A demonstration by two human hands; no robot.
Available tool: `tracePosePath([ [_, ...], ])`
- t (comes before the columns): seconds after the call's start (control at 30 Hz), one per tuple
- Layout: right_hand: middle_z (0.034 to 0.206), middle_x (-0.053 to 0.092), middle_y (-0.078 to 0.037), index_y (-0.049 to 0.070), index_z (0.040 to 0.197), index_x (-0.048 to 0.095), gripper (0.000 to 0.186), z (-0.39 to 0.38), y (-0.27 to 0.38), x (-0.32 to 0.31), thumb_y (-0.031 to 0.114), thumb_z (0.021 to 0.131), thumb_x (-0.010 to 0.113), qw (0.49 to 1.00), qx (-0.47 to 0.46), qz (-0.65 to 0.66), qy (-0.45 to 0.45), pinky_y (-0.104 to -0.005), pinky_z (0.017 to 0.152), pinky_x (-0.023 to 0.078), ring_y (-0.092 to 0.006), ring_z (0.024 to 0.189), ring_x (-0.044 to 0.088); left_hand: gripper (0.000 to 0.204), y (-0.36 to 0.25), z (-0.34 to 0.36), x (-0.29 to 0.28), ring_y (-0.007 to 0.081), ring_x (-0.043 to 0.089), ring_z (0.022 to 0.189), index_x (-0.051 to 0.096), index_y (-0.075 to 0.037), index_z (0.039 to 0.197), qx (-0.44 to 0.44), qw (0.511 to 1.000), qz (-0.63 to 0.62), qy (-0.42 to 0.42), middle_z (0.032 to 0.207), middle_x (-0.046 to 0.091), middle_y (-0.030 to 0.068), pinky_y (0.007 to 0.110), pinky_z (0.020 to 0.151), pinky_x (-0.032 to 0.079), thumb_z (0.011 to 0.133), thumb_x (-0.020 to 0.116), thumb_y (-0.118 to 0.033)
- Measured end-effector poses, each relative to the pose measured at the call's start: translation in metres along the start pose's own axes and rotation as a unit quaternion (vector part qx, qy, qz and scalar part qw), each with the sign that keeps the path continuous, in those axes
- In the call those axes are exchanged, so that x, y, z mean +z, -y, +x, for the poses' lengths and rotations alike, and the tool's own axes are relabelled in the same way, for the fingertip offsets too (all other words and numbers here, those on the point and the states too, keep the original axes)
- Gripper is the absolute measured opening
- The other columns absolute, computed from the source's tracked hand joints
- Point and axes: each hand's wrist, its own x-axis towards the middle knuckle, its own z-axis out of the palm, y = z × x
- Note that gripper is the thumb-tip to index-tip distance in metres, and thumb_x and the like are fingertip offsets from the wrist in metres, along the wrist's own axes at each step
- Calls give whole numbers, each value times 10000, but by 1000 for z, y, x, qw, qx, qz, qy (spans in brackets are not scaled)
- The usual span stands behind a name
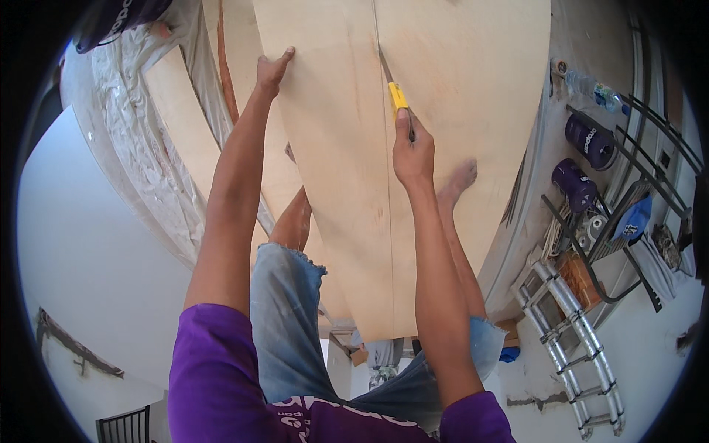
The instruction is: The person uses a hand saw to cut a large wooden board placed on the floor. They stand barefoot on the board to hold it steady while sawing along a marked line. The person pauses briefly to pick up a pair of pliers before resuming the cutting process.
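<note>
A pale plywood sheet [340,177] stretches out in front of me, with a thin line running down its length. My right hand [413,151] is closed around a yellow cutter knife [397,96], its blade lying along this line. Beyond the blade tip the line looks darker, like a cut. At the sheet's left edge is my left hand [272,74], thumb on top and the other fingers hidden, apparently gripping the edge. My bare right foot [462,176] rests on the plywood, right of the knife hand.
Crumpled plastic sheeting [140,133] and a narrow board [181,103] lie to the left. On the right are purple buckets [574,184], a metal-framed chair [628,199], a plastic bottle [609,97] and a folded aluminium ladder [572,343]. Another purple bucket [111,22] stands far left.
</note>
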Motion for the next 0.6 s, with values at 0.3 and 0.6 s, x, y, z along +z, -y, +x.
tracePosePath([
  [0.3, 1015, 656, -113, -31, 1359, 494, 469, -89, 5, -23, 287, 1016, 478, 995, -79, -48, -31, -282, 819, 469, -138, 888, 585, 939, 26, 18, -16, 302, 581, 1065, 393, 148, 1262, -3, 1000, 10, -4, 1212, 538, 250, 408, 861, 517, 705, 831, -468],
  [0.6, 1056, 638, -126, -48, 1359, 487, 457, -109, 9, -39, 253, 1015, 483, 999, -21, 34, -15, -269, 810, 467, -123, 906, 575, 977, 25, 7, -19, 307, 598, 1024, 388, 173, 1237, -6, 998, 50, -46, 1169, 548, 264, 403, 808, 534, 688, 834, -501],
])
